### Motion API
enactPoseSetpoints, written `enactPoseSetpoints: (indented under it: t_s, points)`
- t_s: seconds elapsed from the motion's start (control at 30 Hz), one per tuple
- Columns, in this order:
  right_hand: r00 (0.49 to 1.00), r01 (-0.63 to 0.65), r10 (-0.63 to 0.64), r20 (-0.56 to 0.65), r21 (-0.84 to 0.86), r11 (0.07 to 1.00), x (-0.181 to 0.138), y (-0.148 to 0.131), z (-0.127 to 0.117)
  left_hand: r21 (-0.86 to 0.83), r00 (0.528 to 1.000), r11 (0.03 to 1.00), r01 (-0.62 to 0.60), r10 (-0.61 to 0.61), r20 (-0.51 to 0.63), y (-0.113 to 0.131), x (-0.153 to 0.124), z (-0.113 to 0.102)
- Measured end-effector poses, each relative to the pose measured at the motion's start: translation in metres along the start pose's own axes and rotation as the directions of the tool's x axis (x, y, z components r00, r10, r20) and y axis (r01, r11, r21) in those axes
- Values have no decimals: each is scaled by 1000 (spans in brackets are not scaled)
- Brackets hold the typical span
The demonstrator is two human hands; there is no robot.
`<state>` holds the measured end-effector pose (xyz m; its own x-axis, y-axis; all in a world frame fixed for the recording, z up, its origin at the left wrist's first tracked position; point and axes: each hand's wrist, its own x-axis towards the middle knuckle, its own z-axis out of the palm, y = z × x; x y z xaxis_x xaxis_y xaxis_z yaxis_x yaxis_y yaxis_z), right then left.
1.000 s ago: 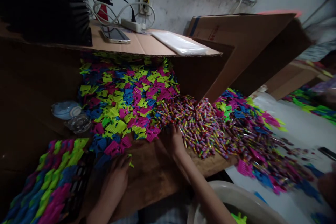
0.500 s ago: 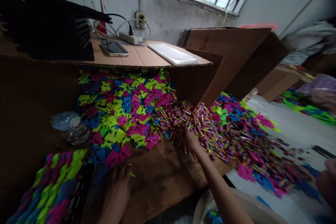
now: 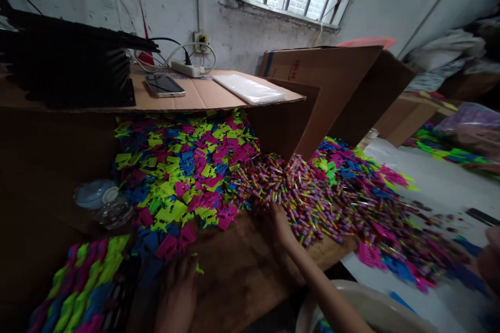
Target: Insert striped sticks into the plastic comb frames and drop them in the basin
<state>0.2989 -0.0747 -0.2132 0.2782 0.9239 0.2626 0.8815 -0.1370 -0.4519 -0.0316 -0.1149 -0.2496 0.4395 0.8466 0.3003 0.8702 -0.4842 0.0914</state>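
My right hand (image 3: 278, 225) is at the front left edge of a heap of small, colourfully wrapped sticks (image 3: 300, 192), its fingers pointing down into shadow. Those fingertips are dark and blurred, so any grip is hidden. Down at the lower left, my left hand (image 3: 178, 283) rests low over the brown board (image 3: 234, 265), fingers forward and slightly apart. Just right of its fingertips is a small yellow-green plastic piece (image 3: 198, 265). Beyond that hand lie flat pink plastic pieces (image 3: 172, 244) and blue ones, part of a large mixed pile (image 3: 187, 166).
A black tray (image 3: 115, 302) with rows of coloured pieces (image 3: 78, 286) stands at left. Behind it is a clear plastic bottle (image 3: 111, 205). A cardboard shelf (image 3: 195, 93) overhangs the pile, bearing a phone (image 3: 164, 85). A pale tub (image 3: 363, 302) sits at lower right; another person's hand (image 3: 490, 255) shows at far right.
The view has tipped upward a little, so the scene sits lower. My right hand has drawn slightly back toward me along the heap's edge. My left hand stays nearly in place.
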Motion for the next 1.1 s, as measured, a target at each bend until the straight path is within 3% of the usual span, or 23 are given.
enactPoseSetpoints:
  t_s: [0.27,0.5,0.7,0.87,1.1]
  points:
    - [998,70,-70,-5,147,987,-35,-2,-4,10,999,1000,15,-14,-34,5,0,-2]
    - [991,-75,109,-71,372,925,-20,-9,-8,2,1000,1000,1,-1,-30,5,1,-4]
    - [981,-172,195,19,562,809,-20,-18,-12,21,1000,1000,18,-17,-7,8,-1,-8]
    - [975,-195,222,23,571,798,-38,-26,-4,-2,1000,1000,26,-26,-11,11,0,-10]
    - [975,-198,221,-15,386,901,-40,-32,-2,-2,999,999,51,-51,-9,15,1,-19]
